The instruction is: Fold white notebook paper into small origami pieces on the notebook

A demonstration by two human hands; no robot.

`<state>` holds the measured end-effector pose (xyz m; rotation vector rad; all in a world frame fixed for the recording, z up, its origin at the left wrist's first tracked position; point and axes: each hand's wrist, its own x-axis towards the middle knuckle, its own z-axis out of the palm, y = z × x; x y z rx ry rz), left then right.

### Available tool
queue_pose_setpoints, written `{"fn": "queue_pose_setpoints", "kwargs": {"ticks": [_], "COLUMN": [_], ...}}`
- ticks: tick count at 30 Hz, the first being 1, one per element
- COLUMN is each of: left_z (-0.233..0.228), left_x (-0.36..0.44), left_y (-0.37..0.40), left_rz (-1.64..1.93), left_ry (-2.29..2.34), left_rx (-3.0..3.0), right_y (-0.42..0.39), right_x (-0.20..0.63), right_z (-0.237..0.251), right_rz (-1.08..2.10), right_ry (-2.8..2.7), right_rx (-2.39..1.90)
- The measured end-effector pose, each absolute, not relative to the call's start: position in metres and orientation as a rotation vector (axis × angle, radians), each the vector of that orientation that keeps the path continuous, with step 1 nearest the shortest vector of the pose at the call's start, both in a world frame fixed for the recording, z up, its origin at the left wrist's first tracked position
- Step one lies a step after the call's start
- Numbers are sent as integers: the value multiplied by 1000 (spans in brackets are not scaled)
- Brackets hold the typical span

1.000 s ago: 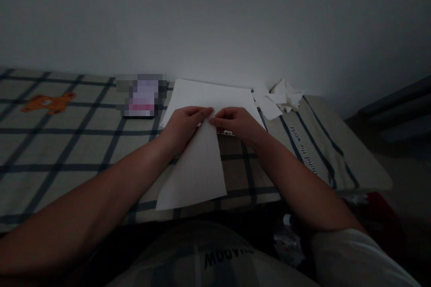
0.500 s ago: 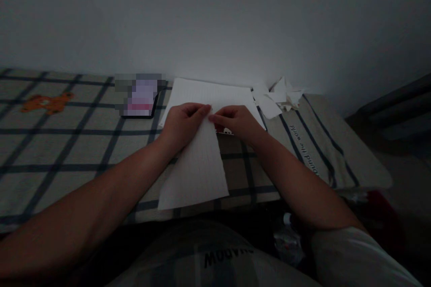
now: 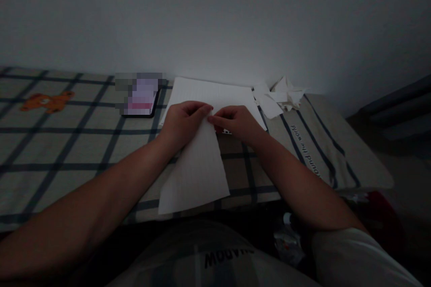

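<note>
While our left hand [image 3: 183,121] and right hand [image 3: 237,121] pinch lined paper sheet [image 3: 198,172] near top, uneven pull could tear it.

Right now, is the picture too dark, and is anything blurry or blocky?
Head view: dim all over, darkest below the front edge of the checked cloth; head view: blocky squares cover most of the phone; head view: faint lines show on the held sheet.

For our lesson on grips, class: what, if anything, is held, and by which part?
A paper sheet, pinched at its far end by the left hand and right hand.
</note>
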<state>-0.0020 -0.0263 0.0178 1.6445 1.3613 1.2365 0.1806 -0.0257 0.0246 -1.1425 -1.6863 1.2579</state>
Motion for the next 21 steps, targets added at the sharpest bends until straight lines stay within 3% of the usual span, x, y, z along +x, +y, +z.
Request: {"fn": "queue_pose_setpoints", "kwargs": {"ticks": [12,21], "left_z": [20,16], "left_x": [-1,-3], "left_y": [-25,-17], "left_rz": [1262,1598], "left_ry": [1335,1094], "left_rx": [1550,1226], "right_y": [-24,-24], "right_x": [179,182], "right_z": [23,20], "right_rz": [1238,1360], "right_ry": [-1748,-1779], "right_rx": [-1108,-1020]}}
